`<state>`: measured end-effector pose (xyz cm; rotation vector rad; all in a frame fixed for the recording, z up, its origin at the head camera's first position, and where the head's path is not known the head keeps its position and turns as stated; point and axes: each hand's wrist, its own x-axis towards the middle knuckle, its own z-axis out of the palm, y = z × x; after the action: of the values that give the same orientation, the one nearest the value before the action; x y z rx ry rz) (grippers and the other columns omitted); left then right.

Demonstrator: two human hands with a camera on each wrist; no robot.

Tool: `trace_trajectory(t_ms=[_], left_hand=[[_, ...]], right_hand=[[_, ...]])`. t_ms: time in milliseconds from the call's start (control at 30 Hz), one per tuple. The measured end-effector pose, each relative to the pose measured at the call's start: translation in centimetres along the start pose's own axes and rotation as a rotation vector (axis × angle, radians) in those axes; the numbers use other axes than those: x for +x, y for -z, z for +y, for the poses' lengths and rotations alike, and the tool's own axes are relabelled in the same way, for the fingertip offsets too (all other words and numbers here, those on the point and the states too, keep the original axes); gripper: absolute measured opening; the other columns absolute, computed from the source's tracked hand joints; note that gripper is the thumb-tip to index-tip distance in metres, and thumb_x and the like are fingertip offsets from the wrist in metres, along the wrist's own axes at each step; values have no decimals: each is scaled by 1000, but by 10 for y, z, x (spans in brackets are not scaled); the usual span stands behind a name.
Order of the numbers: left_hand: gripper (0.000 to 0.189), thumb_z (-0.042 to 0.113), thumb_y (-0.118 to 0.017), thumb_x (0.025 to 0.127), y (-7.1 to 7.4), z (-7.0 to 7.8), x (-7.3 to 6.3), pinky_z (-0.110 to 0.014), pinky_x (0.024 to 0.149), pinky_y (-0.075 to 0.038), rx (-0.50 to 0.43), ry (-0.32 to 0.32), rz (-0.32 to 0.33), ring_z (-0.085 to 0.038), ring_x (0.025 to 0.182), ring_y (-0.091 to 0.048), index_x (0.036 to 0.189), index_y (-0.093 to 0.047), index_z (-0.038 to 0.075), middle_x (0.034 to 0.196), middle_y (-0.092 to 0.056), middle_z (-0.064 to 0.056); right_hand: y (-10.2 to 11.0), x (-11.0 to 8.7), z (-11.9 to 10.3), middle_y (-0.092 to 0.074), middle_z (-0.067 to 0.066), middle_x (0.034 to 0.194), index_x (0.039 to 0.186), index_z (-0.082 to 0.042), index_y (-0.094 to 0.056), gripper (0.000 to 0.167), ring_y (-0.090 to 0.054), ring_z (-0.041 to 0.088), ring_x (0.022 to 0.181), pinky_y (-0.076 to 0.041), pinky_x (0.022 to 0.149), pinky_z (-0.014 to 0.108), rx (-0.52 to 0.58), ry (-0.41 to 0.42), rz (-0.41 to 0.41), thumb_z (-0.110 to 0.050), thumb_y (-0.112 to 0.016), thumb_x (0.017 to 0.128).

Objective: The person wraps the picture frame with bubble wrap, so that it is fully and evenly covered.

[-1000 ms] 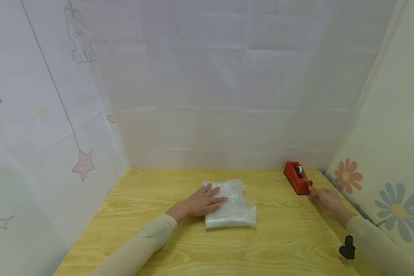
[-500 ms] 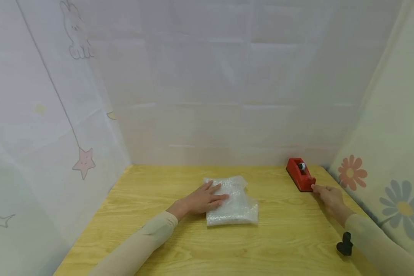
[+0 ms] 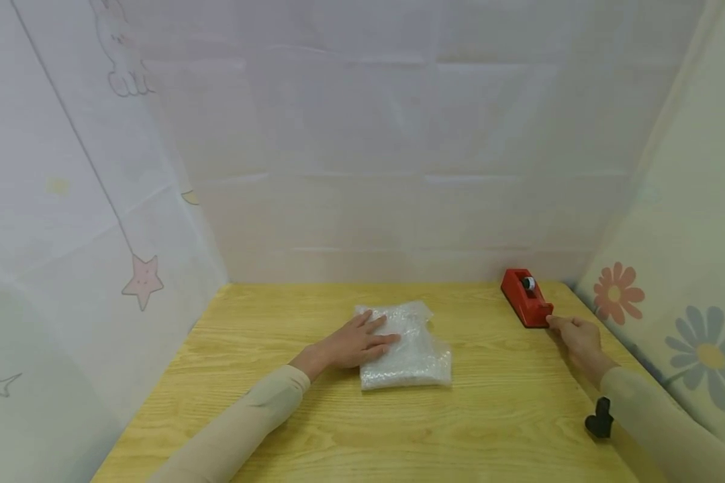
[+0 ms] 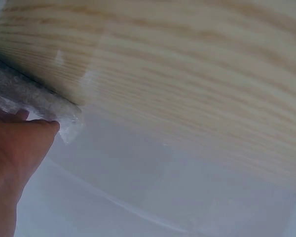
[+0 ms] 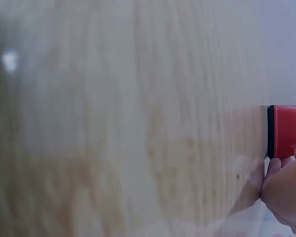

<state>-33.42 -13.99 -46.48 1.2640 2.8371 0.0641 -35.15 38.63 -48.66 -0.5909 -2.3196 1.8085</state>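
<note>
A flat, folded packet of bubble wrap [image 3: 407, 365] lies on the wooden table. On its left part rests my left hand [image 3: 355, 342], palm down with the fingers spread. The left wrist view shows the edge of the bubble wrap [image 4: 34, 94] beside that hand. Toward the right edge stands a red tape dispenser [image 3: 524, 302] with a small roll of tape in it. At the dispenser's near end my right hand [image 3: 576, 337] pinches with thumb and forefinger, where the tape comes off; the tape end itself is too small to make out. The right wrist view cuts off most of the dispenser [image 5: 288, 131].
A black, heart-like shape [image 3: 600, 419] shows beside the right forearm. Pale printed cloth walls enclose the wooden table [image 3: 314, 429] at the back and both sides. Wood surface shows between the packet and the dispenser.
The head view has tilted slightly, so everything sits a bit higher in the picture. The left hand stays on the packet; the right hand stays at the dispenser's front end.
</note>
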Motion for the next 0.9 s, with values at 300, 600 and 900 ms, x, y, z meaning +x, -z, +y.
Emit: trace_trajectory(t_ms=[300,600,900], left_hand=[[54,53,-22,111,1,0,-1,-53,120,-8,2,-11,-14,-45,151,-6,162,-29,37,168,-16,-15],[53,52,-24,111,3,1,-1,-53,120,-8,-46,5,-5,-44,151,-6,161,-32,37,167,-17,-15],[51,48,-27,112,4,4,-4,-54,120,-10,-6,-11,-4,-45,151,-8,161,-35,34,166,-19,-18]], right_hand=[[1,-2,1,-63,-1,108,103,0,-71,32,-49,25,115,-38,107,45,40,-13,-13,-32,-72,97],[3,2,-1,-63,-10,100,102,-1,-71,28,-51,18,110,-47,91,27,38,2,-47,-29,-70,99],[9,1,3,-59,-1,107,94,-2,-68,34,-45,20,105,-46,76,21,-8,10,-78,-35,-73,97]])
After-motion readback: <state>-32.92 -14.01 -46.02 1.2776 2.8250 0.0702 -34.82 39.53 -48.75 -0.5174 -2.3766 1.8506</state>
